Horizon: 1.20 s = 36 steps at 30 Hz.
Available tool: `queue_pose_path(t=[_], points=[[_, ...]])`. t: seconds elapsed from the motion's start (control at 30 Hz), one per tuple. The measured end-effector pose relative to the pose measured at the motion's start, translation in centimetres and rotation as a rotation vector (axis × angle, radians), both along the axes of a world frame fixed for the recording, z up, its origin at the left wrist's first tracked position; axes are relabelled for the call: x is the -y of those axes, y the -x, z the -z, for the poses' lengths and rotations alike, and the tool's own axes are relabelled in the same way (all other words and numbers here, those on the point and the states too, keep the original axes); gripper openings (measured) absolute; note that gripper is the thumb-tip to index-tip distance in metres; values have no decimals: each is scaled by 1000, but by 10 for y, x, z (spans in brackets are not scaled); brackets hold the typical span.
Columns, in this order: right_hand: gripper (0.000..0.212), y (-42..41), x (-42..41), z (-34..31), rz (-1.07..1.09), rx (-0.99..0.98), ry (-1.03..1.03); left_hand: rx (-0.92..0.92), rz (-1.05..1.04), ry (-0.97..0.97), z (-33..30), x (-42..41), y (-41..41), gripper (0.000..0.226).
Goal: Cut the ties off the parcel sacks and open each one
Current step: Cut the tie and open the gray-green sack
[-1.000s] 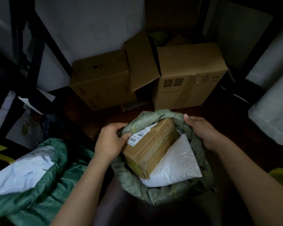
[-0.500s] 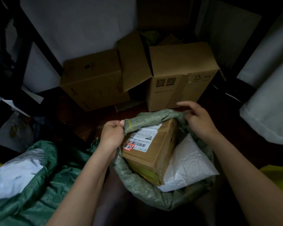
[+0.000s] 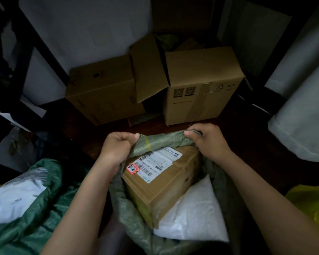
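We hold the far rim of a grey-green woven sack [image 3: 136,223] with both hands: our left hand [image 3: 116,148] has its fingers curled around the edge on the left, and our right hand [image 3: 208,142] pinches the bunched edge on the right, thumb against fingers. The sack stands open between our forearms, low in the middle of the view. Inside it a brown cardboard parcel [image 3: 166,184] lies tilted, its white shipping label [image 3: 155,162] facing up just under the rim, and a white plastic mailer [image 3: 193,218] rests beside and below it. To our left lies a darker green sack [image 3: 35,218] with a white parcel [image 3: 13,199] showing. Beyond, two cardboard boxes [image 3: 201,85] sit against the wall.
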State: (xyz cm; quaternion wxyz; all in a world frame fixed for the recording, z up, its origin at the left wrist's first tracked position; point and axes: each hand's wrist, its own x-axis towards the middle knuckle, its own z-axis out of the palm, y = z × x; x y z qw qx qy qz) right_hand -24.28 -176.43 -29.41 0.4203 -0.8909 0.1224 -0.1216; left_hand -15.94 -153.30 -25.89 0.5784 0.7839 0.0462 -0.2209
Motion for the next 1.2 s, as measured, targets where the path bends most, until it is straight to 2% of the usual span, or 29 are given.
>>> queue_pose_path(t=[0.1,0.13,0.3,0.33,0.43,0.53,0.63,0.7,0.83,0.9,0.97,1.03,1.1,1.17,1.2], points=[[36,2,-4,13,58,-204,-213,123,50,-64,2,-6,-1,4],[39,2,-4,15,101,-246,-314,170,67,-89,3,-7,-1,5],[17,-2,10,17,415,-397,-649,232,126,-163,9,-25,-2,30],[20,-3,12,17,432,-435,-716,215,115,-157,12,-28,-1,31],[33,-1,12,17,459,-563,-873,250,69,-158,19,-27,1,23],[27,1,13,17,504,-618,-937,406,103,-273,23,-19,2,7],[25,4,17,14,517,-645,-904,388,42,-326,24,-13,2,25],[26,7,20,10,510,-680,-875,253,-26,-249,22,-11,1,28],[23,12,28,4,501,-684,-834,-142,-123,72,13,-7,3,29],[23,12,28,3,472,-699,-802,-255,-159,116,9,-4,4,26],[23,12,24,6,414,-702,-714,-271,-152,92,9,-3,5,26],[14,10,22,11,328,-600,-525,-228,-129,51,9,-3,5,27],[17,9,22,12,219,-356,-340,-193,-104,30,10,-4,6,27],[12,9,20,8,22,-178,-327,-186,-83,26,11,-3,6,28],[17,9,16,6,-92,-175,-345,-190,-82,27,12,-3,6,28]])
